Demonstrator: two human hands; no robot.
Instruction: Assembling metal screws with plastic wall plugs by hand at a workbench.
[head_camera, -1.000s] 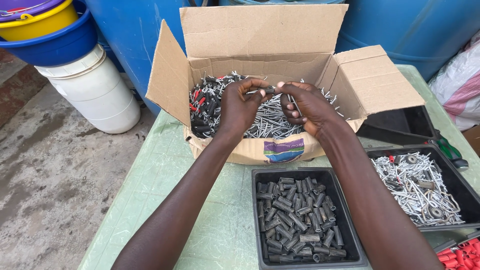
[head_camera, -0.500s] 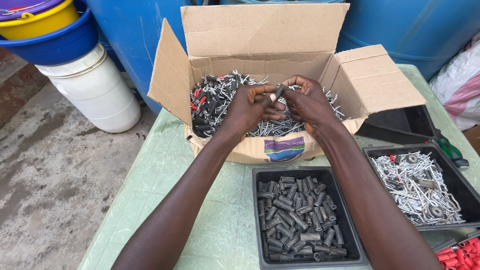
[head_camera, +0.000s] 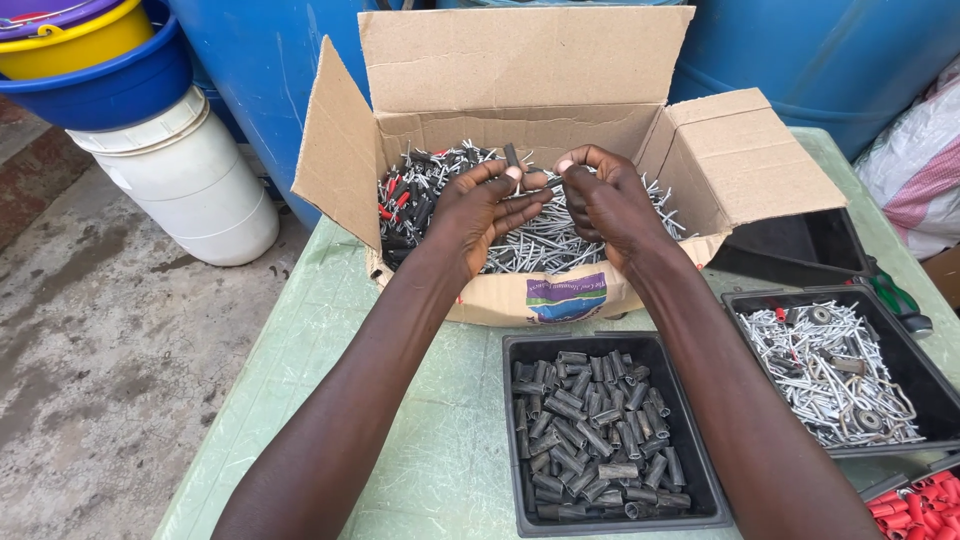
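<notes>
Both hands hover over an open cardboard box (head_camera: 520, 70) full of grey metal screws with dark and red sleeves (head_camera: 420, 195). My left hand (head_camera: 480, 215) pinches a small dark sleeve on a metal pin (head_camera: 513, 160) between thumb and fingers. Close beside it, my right hand (head_camera: 605, 200) has its fingertips curled toward the same piece; what it holds is hidden. Nearer me stands a black tray of dark grey sleeves (head_camera: 595, 430).
A second black tray (head_camera: 835, 365) at the right holds bare silver screws and hooks. Red plugs (head_camera: 915, 500) show at the bottom right corner. Blue barrels (head_camera: 270, 70), a white bucket (head_camera: 190, 185) and stacked basins stand behind the green table (head_camera: 300, 360).
Both hands stayed over the box, working together. The small piece between them has been lifted slightly and now stands in the left fingertips, with the right hand drawn a little apart.
</notes>
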